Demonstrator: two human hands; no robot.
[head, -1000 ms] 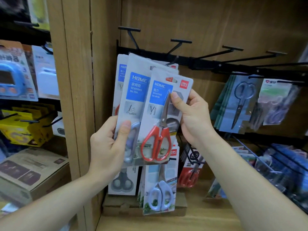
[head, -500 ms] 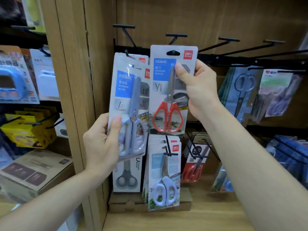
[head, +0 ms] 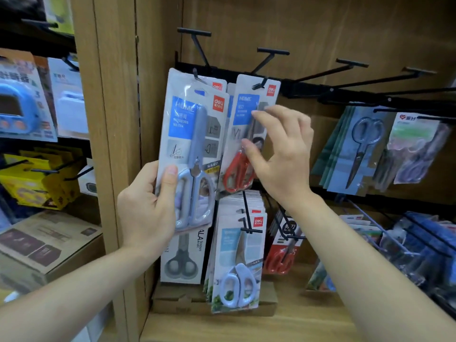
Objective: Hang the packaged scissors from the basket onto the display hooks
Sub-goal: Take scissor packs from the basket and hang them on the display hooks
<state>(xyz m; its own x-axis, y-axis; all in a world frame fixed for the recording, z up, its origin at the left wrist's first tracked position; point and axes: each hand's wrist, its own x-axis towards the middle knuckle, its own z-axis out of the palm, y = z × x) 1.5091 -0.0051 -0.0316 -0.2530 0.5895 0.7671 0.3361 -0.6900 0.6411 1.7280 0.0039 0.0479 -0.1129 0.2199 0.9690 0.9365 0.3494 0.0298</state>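
My right hand [head: 283, 159], fingers spread, is at 3 o'clock of the hooked red-handled scissors pack [head: 246, 104]; left hand [head: 148, 208] grips blue-handled scissors pack [head: 195, 134]. Risk: I brush red off its hook [head: 259, 84].

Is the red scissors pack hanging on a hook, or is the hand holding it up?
Hanging. The hook pokes through the hole atop the red scissors pack, and the right hand is open, not gripping.

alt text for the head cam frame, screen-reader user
Left hand grips a blue-handled scissors pack at the wooden display; the right hand, fingers spread, is in front of a red-handled scissors pack hanging on a black hook. More scissors packs hang below.
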